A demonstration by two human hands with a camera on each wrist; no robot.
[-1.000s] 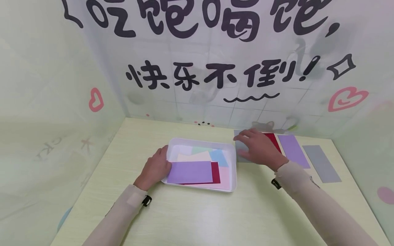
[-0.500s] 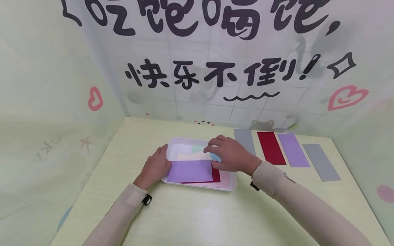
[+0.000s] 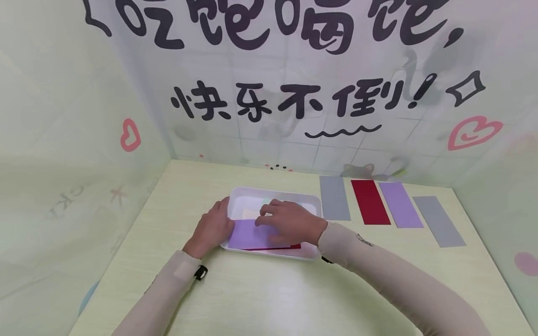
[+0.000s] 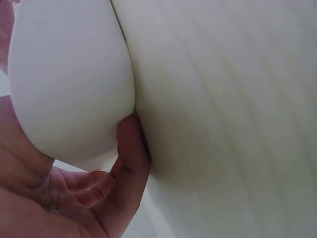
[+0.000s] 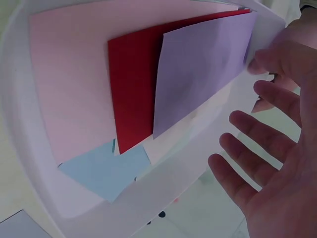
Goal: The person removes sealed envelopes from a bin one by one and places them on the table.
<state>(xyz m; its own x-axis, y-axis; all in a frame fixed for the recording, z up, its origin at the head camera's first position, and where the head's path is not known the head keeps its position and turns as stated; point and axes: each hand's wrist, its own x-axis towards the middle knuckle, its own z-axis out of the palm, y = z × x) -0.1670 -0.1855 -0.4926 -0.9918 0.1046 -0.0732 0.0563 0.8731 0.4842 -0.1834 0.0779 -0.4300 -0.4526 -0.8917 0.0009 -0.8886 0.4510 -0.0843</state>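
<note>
A shallow white plastic tray (image 3: 315,199) holds several loose cards. My left hand (image 3: 212,228) grips its left side; the left wrist view shows the fingers (image 4: 130,171) curled under the tray's rounded corner (image 4: 74,69). My right hand (image 3: 290,221) is over the tray, above the purple card (image 3: 244,233). In the right wrist view its fingers (image 5: 252,161) are spread and hold nothing. There the purple card (image 5: 198,69) lies on a red card (image 5: 131,94), with a pink card (image 5: 69,74) and a light blue card (image 5: 106,168) beneath.
To the tray's right lie a grey card (image 3: 335,198), a red card (image 3: 371,202), a purple card (image 3: 400,205) and another grey card (image 3: 439,221), laid in a row on the pale wooden table (image 3: 269,298). Printed sheeting (image 3: 269,140) encloses the back and sides.
My right hand has moved left from the leftmost grey card to above the purple card in the tray. That row of cards now shows uncovered. My left hand keeps its hold.
</note>
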